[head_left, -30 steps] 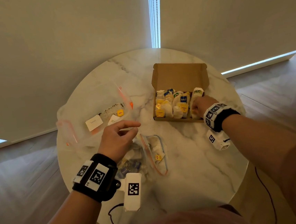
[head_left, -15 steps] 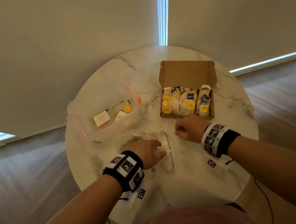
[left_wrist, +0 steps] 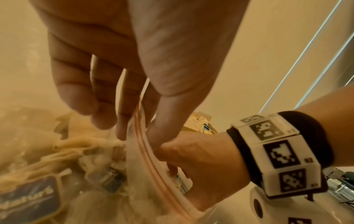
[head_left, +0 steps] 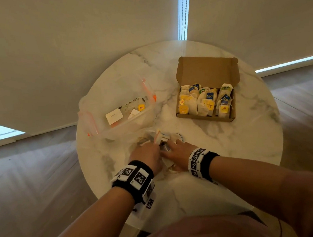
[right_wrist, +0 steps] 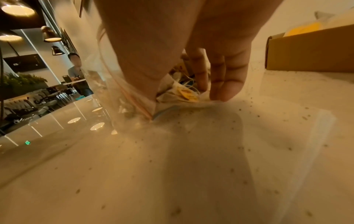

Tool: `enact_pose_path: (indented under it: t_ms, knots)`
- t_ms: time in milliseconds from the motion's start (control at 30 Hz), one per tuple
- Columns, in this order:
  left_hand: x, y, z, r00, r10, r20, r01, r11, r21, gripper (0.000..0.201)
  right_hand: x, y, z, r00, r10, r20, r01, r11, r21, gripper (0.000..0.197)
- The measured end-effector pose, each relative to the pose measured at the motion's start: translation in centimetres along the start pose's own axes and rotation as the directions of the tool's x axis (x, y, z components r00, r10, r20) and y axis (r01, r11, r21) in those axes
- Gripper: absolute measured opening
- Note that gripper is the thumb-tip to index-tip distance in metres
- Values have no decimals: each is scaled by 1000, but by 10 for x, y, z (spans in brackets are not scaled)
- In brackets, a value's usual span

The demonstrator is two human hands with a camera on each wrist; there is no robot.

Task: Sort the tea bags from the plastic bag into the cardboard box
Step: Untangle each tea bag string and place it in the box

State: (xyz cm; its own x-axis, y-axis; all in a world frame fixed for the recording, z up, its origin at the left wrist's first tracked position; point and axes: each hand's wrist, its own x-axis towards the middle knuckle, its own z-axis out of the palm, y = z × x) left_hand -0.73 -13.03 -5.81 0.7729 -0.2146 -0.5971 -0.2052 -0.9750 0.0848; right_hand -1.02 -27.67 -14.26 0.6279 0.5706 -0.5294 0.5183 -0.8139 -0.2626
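— What are the hands doing?

— The left hand [head_left: 148, 156] pinches the zip edge of the plastic bag [left_wrist: 151, 165] between thumb and fingers, holding the mouth up. The right hand [head_left: 178, 153] sits just beside it, touching it in the left wrist view, with its fingers [right_wrist: 228, 84] pushed down into the mouth of the bag. Whether they have closed on anything, I cannot tell.

— And the tea bags?

— Some lie inside the bag, right under the right fingertips: one with a yellow tag [right_wrist: 186, 93], and nearer the left hand one with a dark blue tag [left_wrist: 28, 201] (lettering blurred). The rest stand packed in rows in the cardboard box [head_left: 206, 118], which lies beyond the right hand and a little to its outer side, lid open and leaning away.

— Anything else?

— Beyond the left hand there is a second clear bag [head_left: 116, 110] with an orange zip, holding a few loose tags and crumbs. Everything rests on a round marble table [head_left: 250, 147]; dark specks are scattered on it close to the right hand. Both wrists wear black bands with square printed markers.
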Motion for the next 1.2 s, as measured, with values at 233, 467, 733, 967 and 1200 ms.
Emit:
enact_pose_path:
  t_ms: [233,467,733,967,1200]
  knots:
    - [-3,-5,2,999,-5,-33,4,1000,-27,20,6,-1,-3,1000,-16,-17,17,998,60,56]
    - [-2,-7,-2,999,-35,-22,33,996,-78,18,-1,9,-6,995,99,-30,-91,978,189,40]
    - [1,-14,0,999,-51,-10,48,985,-167,27,-18,26,-18,958,256,-129,-173,875,452,47]
    - [-1,-12,1,999,-32,-36,21,965,-261,32,-58,30,-47,894,292,-340,-23,788,616,34]
    - [-11,-9,-4,966,37,-255,-162,858,-488,33,-97,23,-92,798,309,-517,126,754,645,34]
